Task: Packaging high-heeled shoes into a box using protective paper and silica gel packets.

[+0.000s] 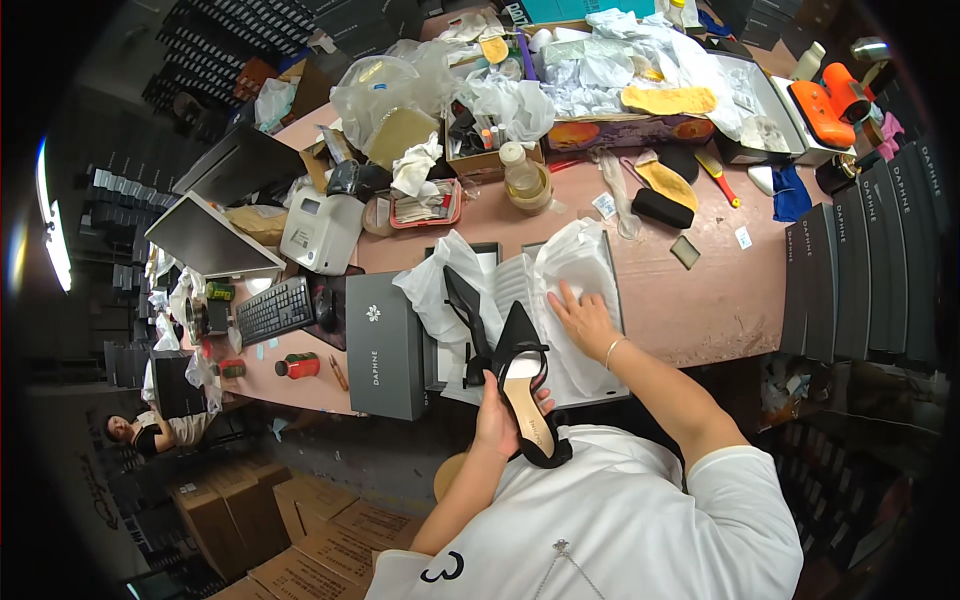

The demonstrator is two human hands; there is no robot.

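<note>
My left hand (497, 418) grips a black pointed slingback shoe (522, 375), its beige insole turned up and a small bow across the front. A second black shoe (462, 305) lies on its side just beyond, close to my left fingertips; I cannot tell whether that hand touches it. My right hand (587, 322) rests, fingers apart, on white tissue paper (572, 262) lining an open shoebox (617, 290). Left of it, more crumpled tissue (425, 290) spills over another dark box edge. Next to that stands a grey box or lid (385, 350).
Left are a keyboard (273, 310), a monitor (215, 240), a white label printer (322, 232) and a red bottle (297, 365). Behind stand a jar (526, 180) and a carton (600, 130) heaped with paper. Grey shoeboxes (860, 270) line the right. A person (155, 430) sits far left.
</note>
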